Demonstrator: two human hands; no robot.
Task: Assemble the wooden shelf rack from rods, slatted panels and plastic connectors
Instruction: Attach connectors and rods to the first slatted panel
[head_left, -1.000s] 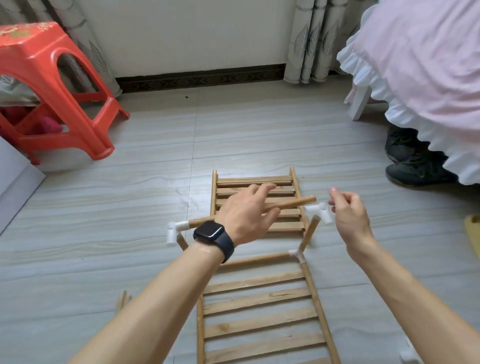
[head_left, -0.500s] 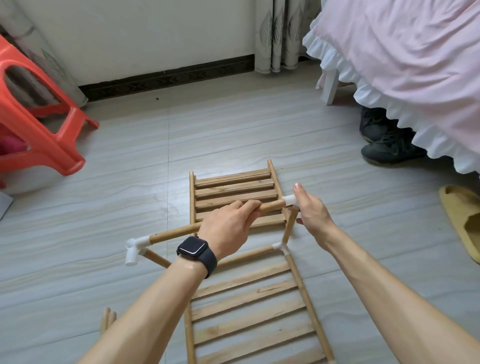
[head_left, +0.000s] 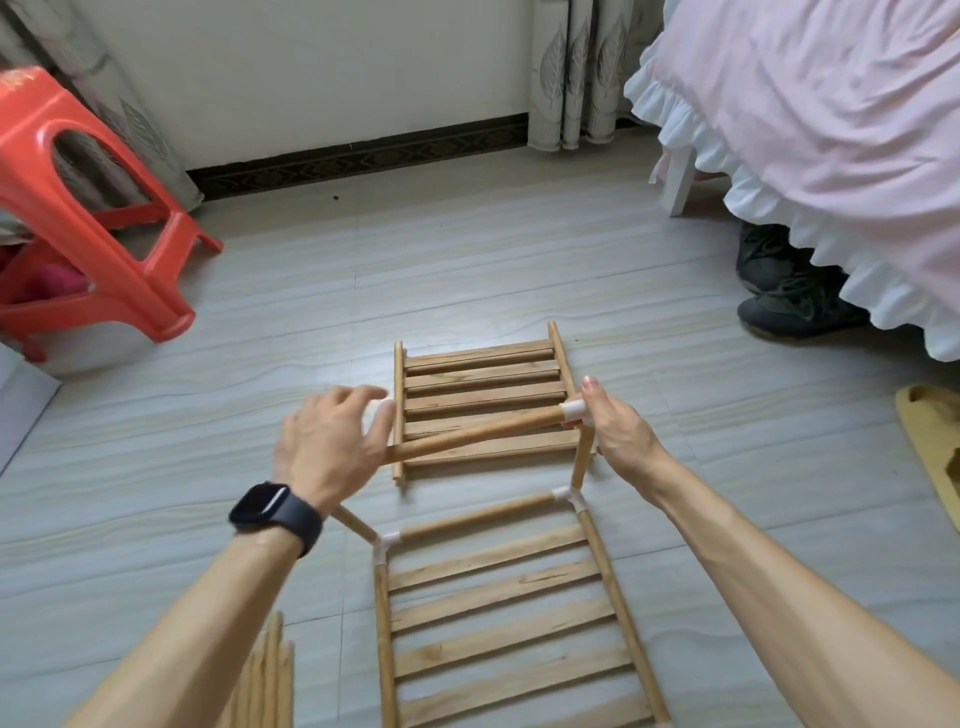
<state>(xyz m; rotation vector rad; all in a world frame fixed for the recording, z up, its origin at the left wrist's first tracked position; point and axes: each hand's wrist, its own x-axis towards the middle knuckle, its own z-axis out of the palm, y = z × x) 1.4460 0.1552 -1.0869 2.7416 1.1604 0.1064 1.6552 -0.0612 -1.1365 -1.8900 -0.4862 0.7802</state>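
**On the floor (head_left: 519, 260), a half-built rack (head_left: 478, 515)**

Above the near slatted panel (head_left: 498, 623), the right hand (head_left: 618, 441) pinches the white connector (head_left: 574, 412) capping the top rod (head_left: 478, 434). The left hand (head_left: 332, 441) lies blurred over that rod's other end, fingers spread; whether it grasps is unclear. A second slatted panel (head_left: 483, 395) lies beyond.

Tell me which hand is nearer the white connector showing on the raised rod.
Right. The right hand holds the white connector at one end of the raised rod; the left hand is over the other end.

Pale floor (head_left: 493, 260), far slatted panel (head_left: 483, 387), near slatted panel (head_left: 509, 623), loose rods (head_left: 265, 680), red stool (head_left: 78, 208), dark shoes (head_left: 789, 291)
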